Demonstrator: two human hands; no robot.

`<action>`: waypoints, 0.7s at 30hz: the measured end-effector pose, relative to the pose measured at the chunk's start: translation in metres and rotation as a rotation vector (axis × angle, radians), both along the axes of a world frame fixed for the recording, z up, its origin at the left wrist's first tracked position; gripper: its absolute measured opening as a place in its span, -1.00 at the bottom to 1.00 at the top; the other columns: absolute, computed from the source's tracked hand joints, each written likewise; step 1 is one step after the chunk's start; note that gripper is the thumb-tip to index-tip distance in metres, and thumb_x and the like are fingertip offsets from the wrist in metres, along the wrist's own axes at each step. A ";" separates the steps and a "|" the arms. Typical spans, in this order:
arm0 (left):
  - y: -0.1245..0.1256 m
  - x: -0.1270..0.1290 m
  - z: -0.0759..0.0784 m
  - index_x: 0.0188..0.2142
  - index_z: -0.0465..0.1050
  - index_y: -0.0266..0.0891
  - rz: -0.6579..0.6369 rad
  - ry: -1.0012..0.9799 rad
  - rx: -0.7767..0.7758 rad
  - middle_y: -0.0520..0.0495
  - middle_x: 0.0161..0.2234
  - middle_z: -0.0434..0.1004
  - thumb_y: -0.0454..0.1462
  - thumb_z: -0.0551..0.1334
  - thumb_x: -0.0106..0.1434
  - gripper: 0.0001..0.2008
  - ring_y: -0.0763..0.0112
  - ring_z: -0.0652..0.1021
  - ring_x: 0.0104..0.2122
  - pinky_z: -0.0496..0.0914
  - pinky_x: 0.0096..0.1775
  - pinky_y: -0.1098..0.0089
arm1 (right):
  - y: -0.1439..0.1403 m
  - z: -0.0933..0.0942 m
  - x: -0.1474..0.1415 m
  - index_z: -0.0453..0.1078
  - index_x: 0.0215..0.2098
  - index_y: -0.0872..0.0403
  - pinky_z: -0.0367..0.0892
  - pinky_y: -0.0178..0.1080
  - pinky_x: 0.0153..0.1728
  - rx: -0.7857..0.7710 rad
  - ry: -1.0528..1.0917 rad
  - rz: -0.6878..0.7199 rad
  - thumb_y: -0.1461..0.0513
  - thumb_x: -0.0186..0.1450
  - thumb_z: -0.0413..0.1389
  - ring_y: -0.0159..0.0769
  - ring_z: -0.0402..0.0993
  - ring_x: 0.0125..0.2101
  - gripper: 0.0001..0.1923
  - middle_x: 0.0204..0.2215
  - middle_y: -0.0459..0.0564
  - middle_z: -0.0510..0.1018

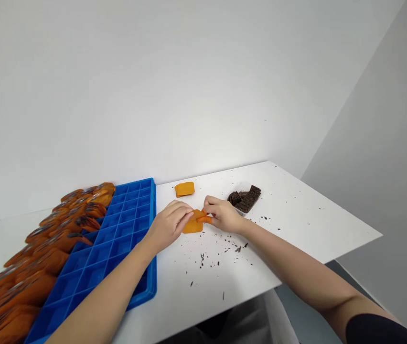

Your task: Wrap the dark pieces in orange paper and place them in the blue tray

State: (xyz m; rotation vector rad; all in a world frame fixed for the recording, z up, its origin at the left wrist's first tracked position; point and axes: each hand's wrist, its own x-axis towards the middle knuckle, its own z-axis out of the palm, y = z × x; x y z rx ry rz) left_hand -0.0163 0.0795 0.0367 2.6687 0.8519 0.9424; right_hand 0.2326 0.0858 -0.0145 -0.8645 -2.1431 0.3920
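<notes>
My left hand and my right hand meet over an orange pouch that lies on the white table. Both hands pinch it, the left at its left edge, the right at its upper right corner. A second orange pouch lies flat a little farther back. Dark brown square pieces are piled in a small clear dish just right of my right hand.
A blue gridded tray lies left of my hands; its left compartments hold several orange pouches standing in rows. Dark crumbs are scattered on the table in front of my hands. A white wall stands behind the table.
</notes>
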 end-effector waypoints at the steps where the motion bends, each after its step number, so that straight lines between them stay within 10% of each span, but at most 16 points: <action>1: -0.001 0.002 0.000 -0.14 0.55 -0.18 0.015 -0.061 -0.048 -0.12 -0.16 0.64 -0.20 0.12 0.54 -0.77 0.26 0.56 -0.12 0.50 -0.06 0.22 | -0.001 0.001 -0.001 0.43 -0.38 0.06 0.17 -0.29 -0.42 -0.031 0.050 0.020 -0.09 0.45 0.17 -0.40 0.23 -0.45 -0.57 -0.32 -0.07 0.37; 8: -0.006 0.007 0.001 -0.10 0.60 -0.17 0.020 -0.236 -0.450 -0.10 -0.15 0.64 -0.06 0.34 0.39 -0.74 0.27 0.60 -0.17 0.49 -0.23 0.34 | -0.010 0.015 -0.010 0.36 -0.44 0.06 0.13 -0.27 -0.43 -0.202 0.259 0.117 -0.15 0.38 0.23 -0.37 0.12 -0.43 -0.50 -0.39 -0.14 0.16; 21: -0.004 0.005 0.003 -0.41 0.54 -0.22 0.048 -0.168 -0.477 0.07 -0.48 0.42 -0.08 0.38 0.32 -0.71 0.48 0.37 -0.49 0.27 -0.44 0.42 | -0.002 0.002 -0.002 0.44 -0.39 0.06 0.08 -0.29 -0.42 -0.134 0.133 0.058 -0.16 0.31 0.30 -0.37 0.17 -0.42 -0.53 -0.39 -0.14 0.24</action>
